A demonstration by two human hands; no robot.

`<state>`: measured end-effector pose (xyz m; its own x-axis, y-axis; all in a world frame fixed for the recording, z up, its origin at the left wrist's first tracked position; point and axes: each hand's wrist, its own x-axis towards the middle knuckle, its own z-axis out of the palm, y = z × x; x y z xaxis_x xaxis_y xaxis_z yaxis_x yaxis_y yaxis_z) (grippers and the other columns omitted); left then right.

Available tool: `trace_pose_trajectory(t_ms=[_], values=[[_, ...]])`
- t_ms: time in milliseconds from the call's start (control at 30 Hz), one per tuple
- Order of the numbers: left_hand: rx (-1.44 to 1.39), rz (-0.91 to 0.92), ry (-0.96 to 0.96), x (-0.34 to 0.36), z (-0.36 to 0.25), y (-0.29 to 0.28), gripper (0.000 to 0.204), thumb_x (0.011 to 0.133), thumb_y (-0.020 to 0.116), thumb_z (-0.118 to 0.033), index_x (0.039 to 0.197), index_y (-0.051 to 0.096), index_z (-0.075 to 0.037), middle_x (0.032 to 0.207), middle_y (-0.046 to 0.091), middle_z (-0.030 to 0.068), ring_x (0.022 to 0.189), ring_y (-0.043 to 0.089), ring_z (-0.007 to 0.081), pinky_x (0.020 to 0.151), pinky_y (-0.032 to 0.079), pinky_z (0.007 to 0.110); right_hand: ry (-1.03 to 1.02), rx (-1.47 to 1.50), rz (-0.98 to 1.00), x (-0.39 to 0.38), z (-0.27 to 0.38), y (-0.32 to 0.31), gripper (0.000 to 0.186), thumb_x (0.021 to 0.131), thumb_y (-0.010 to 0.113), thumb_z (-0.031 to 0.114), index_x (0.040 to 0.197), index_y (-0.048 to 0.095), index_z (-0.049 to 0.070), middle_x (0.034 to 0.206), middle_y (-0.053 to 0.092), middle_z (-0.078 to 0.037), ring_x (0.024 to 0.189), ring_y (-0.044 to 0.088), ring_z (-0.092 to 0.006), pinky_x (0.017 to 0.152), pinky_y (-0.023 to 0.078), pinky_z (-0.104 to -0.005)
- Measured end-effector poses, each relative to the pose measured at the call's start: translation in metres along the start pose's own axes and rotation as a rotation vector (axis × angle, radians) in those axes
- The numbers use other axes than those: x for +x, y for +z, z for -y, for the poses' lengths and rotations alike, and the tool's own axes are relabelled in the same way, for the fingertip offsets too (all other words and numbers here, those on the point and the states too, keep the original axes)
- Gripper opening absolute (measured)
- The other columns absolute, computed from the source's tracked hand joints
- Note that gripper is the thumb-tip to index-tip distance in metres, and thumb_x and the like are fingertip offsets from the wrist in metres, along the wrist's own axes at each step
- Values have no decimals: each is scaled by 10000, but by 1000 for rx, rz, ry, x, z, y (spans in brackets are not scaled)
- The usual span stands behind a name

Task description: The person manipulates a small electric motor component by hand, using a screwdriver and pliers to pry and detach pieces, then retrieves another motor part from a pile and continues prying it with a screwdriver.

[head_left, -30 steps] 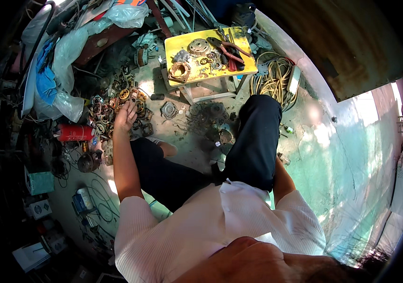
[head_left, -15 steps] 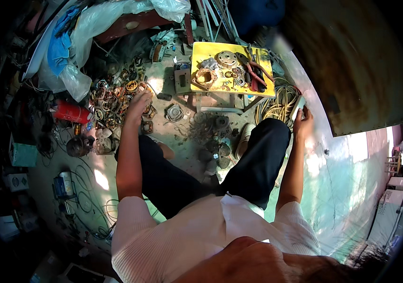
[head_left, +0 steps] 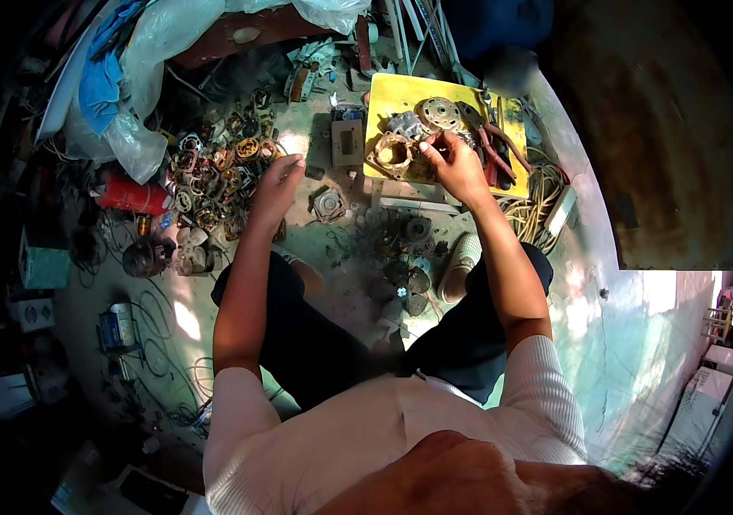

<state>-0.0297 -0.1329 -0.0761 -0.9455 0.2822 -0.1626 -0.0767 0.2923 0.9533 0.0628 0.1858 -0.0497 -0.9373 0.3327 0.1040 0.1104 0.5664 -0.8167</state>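
My right hand [head_left: 456, 160] reaches over the yellow board [head_left: 491, 98], fingers pinched on something I cannot make out, right beside the ring-shaped rusty housing [head_left: 378, 158]. A round perforated metal plate [head_left: 440, 110], a grey metal lump [head_left: 402, 123] and pliers with red handles [head_left: 495, 159] lie around it. My left hand [head_left: 279, 178] hangs left of the board, near a heap of wound motor parts [head_left: 212, 172], fingers curled; what they hold, if anything, is too small to make out.
Coiled hose [head_left: 538, 184] and a power strip [head_left: 560, 215] lie right of the board, beside a rusty panel [head_left: 671, 146]. A red cylinder [head_left: 135, 196] and plastic sheeting [head_left: 139, 77] are at left. Loose round parts [head_left: 414, 283] lie between my feet.
My right hand has risen from low at the right, past the power strip, onto the board beside the housing. My left hand has moved right and its fingers are more curled.
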Motion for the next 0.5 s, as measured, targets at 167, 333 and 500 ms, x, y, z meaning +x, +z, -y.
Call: trace_pose_trajectory(t_ms=[167,333,500], values=[[-45,104,175,12,-33,48,379,958,596,-301,1232,595,-39,1180,635,100,1113,578,180,945,440,307,-18,-32,79,0,1,1,325,864,706,344,939,637,35,770,661,-138,660,613,-235,665,482,-357],[-155,192,-61,11,-36,84,358,965,597,-213,1245,572,8,1143,633,74,1031,591,132,915,451,265,59,-35,129,-5,21,0,249,918,670,275,950,630,31,705,603,-57,582,474,-95,571,425,-289],[62,88,57,20,-18,103,543,878,684,-418,1221,601,-4,1121,633,148,1062,601,233,912,468,337,102,132,132,-6,4,12,194,929,646,211,943,599,23,691,603,-82,620,536,-137,619,453,-302]])
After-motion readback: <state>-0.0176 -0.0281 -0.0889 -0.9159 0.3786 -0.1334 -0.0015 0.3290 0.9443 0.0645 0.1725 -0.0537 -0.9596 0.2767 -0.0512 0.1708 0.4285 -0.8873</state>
